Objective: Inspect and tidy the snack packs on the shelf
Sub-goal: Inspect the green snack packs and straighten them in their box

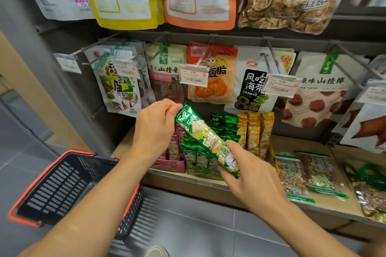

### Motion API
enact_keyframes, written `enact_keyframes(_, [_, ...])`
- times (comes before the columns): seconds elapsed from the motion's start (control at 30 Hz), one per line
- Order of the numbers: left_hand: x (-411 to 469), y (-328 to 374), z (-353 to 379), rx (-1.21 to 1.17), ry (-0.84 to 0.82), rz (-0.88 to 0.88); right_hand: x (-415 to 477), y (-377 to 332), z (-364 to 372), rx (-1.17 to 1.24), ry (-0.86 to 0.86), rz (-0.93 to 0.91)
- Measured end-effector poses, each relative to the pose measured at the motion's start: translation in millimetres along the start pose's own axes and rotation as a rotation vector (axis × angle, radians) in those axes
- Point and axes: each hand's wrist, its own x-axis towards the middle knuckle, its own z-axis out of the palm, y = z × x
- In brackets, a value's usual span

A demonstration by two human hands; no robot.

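Green snack pack (pixel 206 142), left grip (pixel 154 125) pinching its top, right grip (pixel 248 175) its bottom, hides boxed packs (pixel 229 131) behind; basket (pixel 62 183) nearby.

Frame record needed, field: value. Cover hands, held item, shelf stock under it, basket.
left hand: pinches upper end of green snack pack
right hand: grips its lower end
pack pose: tilted, held in front of the shelf
behind pack: green packs upright, pink packs to their left, yellow packs to their right
basket: black, orange rim, beside left forearm

both hands (pixel 154 125) pinching green snack pack (pixel 205 139), shelf (pixel 208 181), basket (pixel 62 183)
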Motion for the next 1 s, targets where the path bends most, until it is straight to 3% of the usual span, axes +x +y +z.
enact_keyframes(0.1, [-1.0,-0.5,4.9,-0.125,-0.041,-0.168,-0.2,-3.0,-1.2,-0.041,0.028,-0.006])
enact_keyframes(0.23, [-0.2,1.3,9.7,-0.687,-0.195,-0.642,-1.3,-3.7,-2.7,-0.15,0.055,0.006])
enact_keyframes(0.33, [2.1,-1.3,7.1,-0.885,-0.296,-0.7,-1.1,-0.3,-3.1,-0.195,0.056,0.013])
enact_keyframes(0.4, [4.5,-3.1,4.8,-0.844,-0.342,-0.676,-0.8,1.7,-4.1,-0.238,0.052,0.013])
enact_keyframes(0.5, [5.2,-5.2,1.9,-0.549,-0.417,-0.512,-1.4,3.0,-3.9,-0.294,0.05,-0.011])
enact_keyframes(0.7, [5.8,-9.2,0.7,-0.399,-0.337,-0.398,-1.3,6.1,-2.1,-0.249,0.075,-0.064])
enact_keyframes(0.87, [8.4,-26.7,-3.7,-0.33,-0.249,-0.477,1.2,8.5,-4.6,0.244,-0.082,-0.005])
enact_keyframes(1.0, [10.4,-46.5,-5.1,-0.295,-0.142,-0.621,8.0,14.1,-12.1,0.573,-0.001,0.189])
